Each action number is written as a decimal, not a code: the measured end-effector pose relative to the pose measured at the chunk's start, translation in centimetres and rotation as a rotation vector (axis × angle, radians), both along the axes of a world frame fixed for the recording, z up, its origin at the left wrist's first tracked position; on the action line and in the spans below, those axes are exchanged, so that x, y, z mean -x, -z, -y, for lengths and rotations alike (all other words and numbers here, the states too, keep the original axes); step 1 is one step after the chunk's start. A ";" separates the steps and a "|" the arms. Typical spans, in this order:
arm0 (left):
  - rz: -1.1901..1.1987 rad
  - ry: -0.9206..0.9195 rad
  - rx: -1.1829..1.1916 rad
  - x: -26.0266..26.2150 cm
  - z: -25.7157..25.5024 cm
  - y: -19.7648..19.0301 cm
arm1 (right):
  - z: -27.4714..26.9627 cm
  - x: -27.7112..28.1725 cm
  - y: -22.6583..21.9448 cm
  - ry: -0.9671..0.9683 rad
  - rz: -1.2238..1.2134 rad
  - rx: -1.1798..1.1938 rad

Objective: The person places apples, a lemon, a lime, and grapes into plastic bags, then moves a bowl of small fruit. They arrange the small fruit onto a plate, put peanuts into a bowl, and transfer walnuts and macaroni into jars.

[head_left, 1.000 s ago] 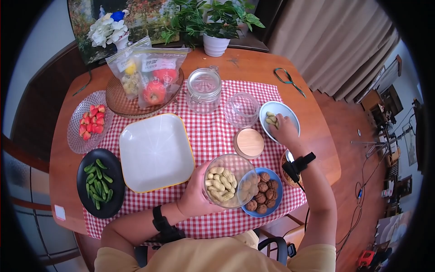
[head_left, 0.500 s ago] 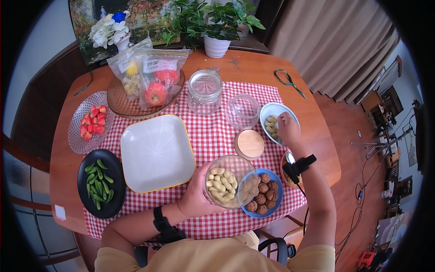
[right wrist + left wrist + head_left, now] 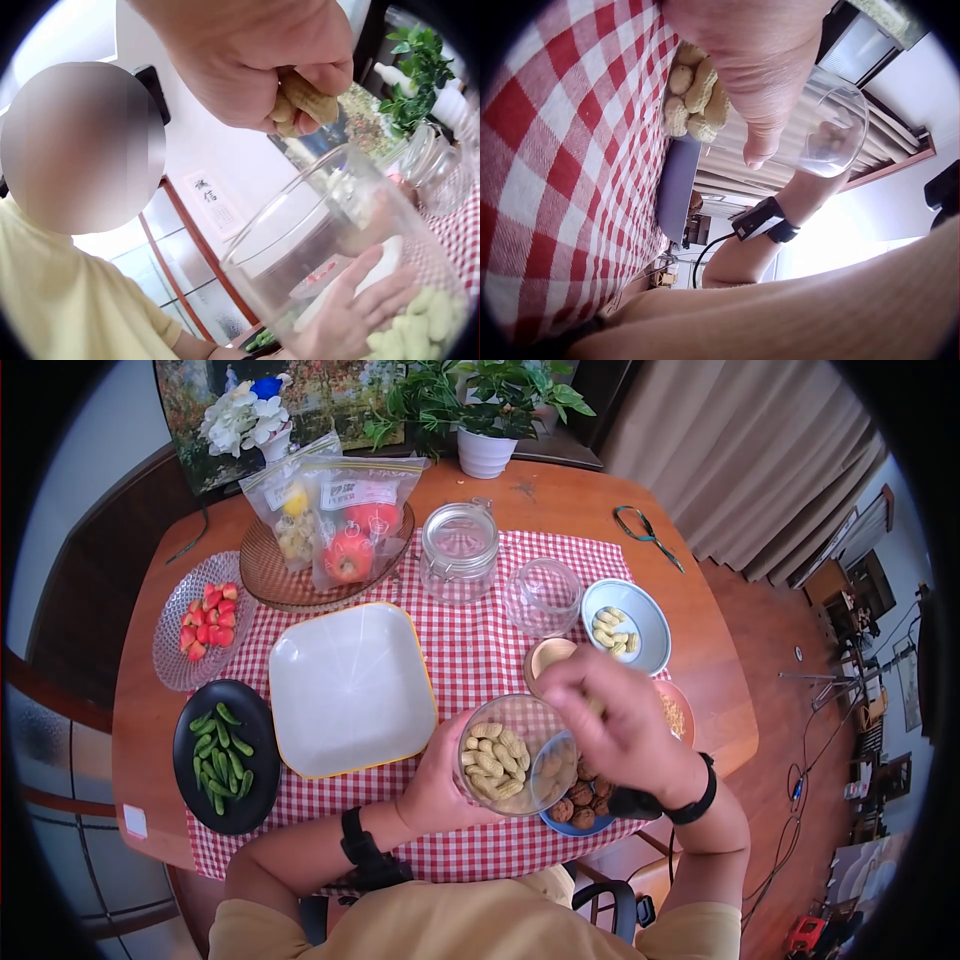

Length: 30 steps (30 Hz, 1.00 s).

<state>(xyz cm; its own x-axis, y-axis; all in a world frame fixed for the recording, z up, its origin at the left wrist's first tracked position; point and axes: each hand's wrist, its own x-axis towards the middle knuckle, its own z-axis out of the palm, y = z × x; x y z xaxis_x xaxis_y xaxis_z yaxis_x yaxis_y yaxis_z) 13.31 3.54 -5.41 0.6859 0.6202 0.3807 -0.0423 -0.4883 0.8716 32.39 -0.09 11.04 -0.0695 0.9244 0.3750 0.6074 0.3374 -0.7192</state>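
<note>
My left hand (image 3: 438, 785) grips a clear glass jar (image 3: 262, 247) from the side, with peanuts (image 3: 494, 760) heaped in its bottom. Above the jar's mouth, my right hand (image 3: 630, 725) pinches a few peanuts (image 3: 306, 101) between curled fingers, as the right wrist view shows. More peanuts (image 3: 612, 630) lie in a pale blue bowl (image 3: 655, 635) at the right. Under the right hand, a blue plate of walnuts (image 3: 582, 802) is partly covered. A round wooden lid (image 3: 545, 657) lies just beyond the jar, partly behind the right hand.
A white square dish (image 3: 350, 690) is left of the jar, beside a black plate (image 3: 258, 795) of small cucumbers. Further back stand a clasp-lid jar (image 3: 458, 560), another clear jar (image 3: 543, 600), a brown glass bowl (image 3: 258, 575) with bagged fruit, and a glass bowl (image 3: 172, 650) of red fruit.
My right hand has taken peanuts from the pale blue bowl and moved left and toward me, over the jar. My left hand keeps holding the jar in about the same place.
</note>
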 end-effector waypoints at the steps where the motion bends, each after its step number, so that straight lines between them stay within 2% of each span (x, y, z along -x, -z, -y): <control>1: -0.012 0.002 -0.012 0.0 0.0 -0.1 | 0.2 0.6 -0.1 -0.151 0.069 -0.060; 2: -0.023 0.003 -0.025 0.0 -0.1 -0.2 | 0.5 1.1 0.0 -0.302 0.138 -0.121; 3: -0.034 0.005 -0.037 0.0 -0.1 -0.3 | 0.7 1.5 0.2 -0.302 0.138 -0.121; 5: -0.050 0.005 -0.050 0.1 -0.2 -0.5 | 1.0 1.9 0.5 -0.408 0.358 -0.016; 6: -0.066 0.004 -0.063 0.2 -0.2 -0.6 | 1.0 2.0 0.9 -0.437 0.388 0.003; 13: -0.093 -0.006 -0.068 0.2 0.0 -1.4 | 1.2 2.0 1.3 -0.418 0.332 0.087; 15: -0.084 0.006 -0.015 0.1 0.0 -1.6 | 1.0 1.8 1.7 -0.395 0.178 -0.063; 16: -0.084 0.007 -0.016 0.0 0.1 -1.5 | 0.8 1.5 1.6 -0.393 0.178 -0.063; 18: 0.092 -0.016 0.182 -0.3 0.4 -1.3 | 0.0 0.1 1.0 -0.237 0.027 -0.117; 20: 0.094 -0.011 0.185 -0.3 0.5 -1.3 | -0.8 -2.0 0.7 0.039 0.092 -0.052; 22: 0.101 -0.002 0.187 -0.2 0.6 -1.3 | -2.8 -5.0 2.1 0.237 0.057 0.030; 24: 0.112 0.005 0.186 -0.1 0.6 -1.3 | -4.4 -8.6 3.9 0.386 0.240 0.089; 25: 0.118 0.006 0.186 -0.1 0.6 -1.3 | -4.7 -10.6 5.6 0.387 0.242 0.086; 27: 0.130 0.007 0.186 0.1 0.6 -1.3 | -5.3 -14.3 8.8 0.522 0.563 0.129; 28: 0.132 0.006 0.185 0.1 0.5 -1.0 | -5.4 -14.8 9.4 0.521 0.564 0.128; 30: 0.037 0.005 0.021 0.3 0.1 -0.2 | -5.4 -15.7 10.5 0.591 0.714 0.374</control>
<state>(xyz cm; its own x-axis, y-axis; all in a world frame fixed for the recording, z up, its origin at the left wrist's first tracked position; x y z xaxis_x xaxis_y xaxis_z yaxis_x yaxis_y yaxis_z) 13.04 3.40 -5.25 0.6751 0.6245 0.3928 -0.0770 -0.4700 0.8793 48.13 5.34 0.53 0.3445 0.9332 0.1023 0.9357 -0.3325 -0.1182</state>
